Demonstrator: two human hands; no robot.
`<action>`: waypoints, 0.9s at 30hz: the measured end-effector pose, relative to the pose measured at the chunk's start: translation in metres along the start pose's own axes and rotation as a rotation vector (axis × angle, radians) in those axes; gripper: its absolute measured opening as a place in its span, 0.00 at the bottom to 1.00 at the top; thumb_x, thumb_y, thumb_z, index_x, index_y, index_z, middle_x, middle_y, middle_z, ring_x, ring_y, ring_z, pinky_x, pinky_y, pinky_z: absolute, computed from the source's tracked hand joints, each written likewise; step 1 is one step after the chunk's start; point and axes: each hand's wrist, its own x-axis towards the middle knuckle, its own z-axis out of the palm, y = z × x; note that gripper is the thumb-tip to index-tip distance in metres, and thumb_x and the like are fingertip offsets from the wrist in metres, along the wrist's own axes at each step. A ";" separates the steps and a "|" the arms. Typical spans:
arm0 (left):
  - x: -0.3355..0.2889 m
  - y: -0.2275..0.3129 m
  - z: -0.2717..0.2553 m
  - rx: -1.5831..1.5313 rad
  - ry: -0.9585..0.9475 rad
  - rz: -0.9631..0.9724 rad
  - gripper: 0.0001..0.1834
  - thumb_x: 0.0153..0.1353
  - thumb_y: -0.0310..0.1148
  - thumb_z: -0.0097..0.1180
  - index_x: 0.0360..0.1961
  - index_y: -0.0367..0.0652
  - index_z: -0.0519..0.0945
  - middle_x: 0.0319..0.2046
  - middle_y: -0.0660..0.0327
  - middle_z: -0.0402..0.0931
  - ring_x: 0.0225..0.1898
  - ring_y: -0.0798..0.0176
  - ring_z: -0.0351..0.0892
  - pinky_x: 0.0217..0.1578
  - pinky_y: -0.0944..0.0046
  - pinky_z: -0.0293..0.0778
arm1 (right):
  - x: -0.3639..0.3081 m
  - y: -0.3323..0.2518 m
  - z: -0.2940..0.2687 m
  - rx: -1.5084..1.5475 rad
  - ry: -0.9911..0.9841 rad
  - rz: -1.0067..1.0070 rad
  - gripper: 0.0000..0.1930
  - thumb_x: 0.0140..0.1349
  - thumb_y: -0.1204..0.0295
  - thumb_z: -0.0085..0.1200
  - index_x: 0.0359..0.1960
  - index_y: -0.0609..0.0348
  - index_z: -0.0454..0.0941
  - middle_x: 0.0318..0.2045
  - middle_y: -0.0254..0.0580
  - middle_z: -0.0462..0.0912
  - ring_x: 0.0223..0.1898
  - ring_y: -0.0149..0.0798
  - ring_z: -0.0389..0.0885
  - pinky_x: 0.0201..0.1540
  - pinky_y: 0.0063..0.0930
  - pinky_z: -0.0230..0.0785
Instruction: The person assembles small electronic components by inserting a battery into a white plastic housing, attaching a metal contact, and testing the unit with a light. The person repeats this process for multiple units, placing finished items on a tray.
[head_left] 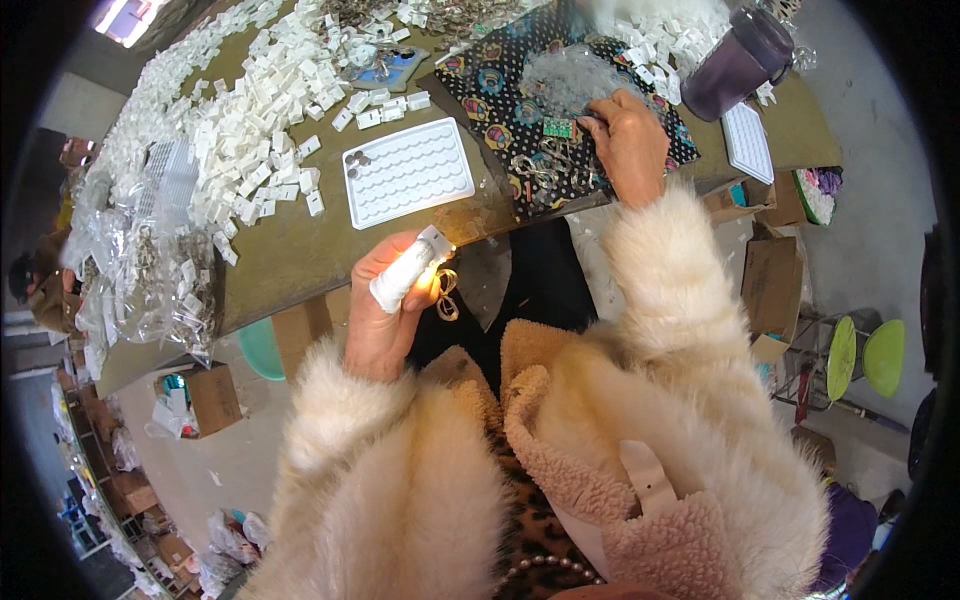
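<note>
A brown bench (270,280) spans the view from nine to two o'clock, heaped with white plastic pieces (255,130) at ten, a white tray (410,175) at eleven, and a patterned cloth (500,110) at one. Green stools (840,358) stand at three. Bare bench shows at nine, along its near edge. There the left hand (385,290) has its grip closed around a lit white lamp (405,275); the right hand's (632,140) grip, toward one, is nearly closed beside a green circuit board (559,128), contents unclear.
</note>
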 end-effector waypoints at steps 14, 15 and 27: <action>-0.002 0.001 0.011 0.005 -0.055 -0.042 0.15 0.68 0.36 0.61 0.50 0.36 0.80 0.39 0.59 0.83 0.20 0.80 0.62 0.23 0.77 0.61 | 0.001 0.016 0.017 0.395 0.149 0.117 0.07 0.60 0.70 0.64 0.29 0.60 0.83 0.27 0.48 0.83 0.28 0.53 0.82 0.34 0.42 0.73; -0.003 0.001 0.012 -0.004 -0.079 -0.044 0.15 0.68 0.36 0.61 0.50 0.36 0.80 0.39 0.59 0.83 0.20 0.80 0.62 0.22 0.77 0.61 | 0.001 0.016 0.017 0.399 0.139 0.133 0.08 0.62 0.71 0.64 0.30 0.62 0.82 0.25 0.46 0.82 0.26 0.45 0.79 0.32 0.37 0.71; -0.005 0.000 0.005 -0.026 -0.119 -0.021 0.16 0.68 0.33 0.60 0.52 0.34 0.79 0.41 0.54 0.83 0.20 0.78 0.62 0.22 0.76 0.60 | -0.009 -0.008 0.006 0.828 -0.098 0.299 0.05 0.62 0.75 0.62 0.31 0.64 0.81 0.22 0.38 0.83 0.23 0.31 0.79 0.28 0.28 0.71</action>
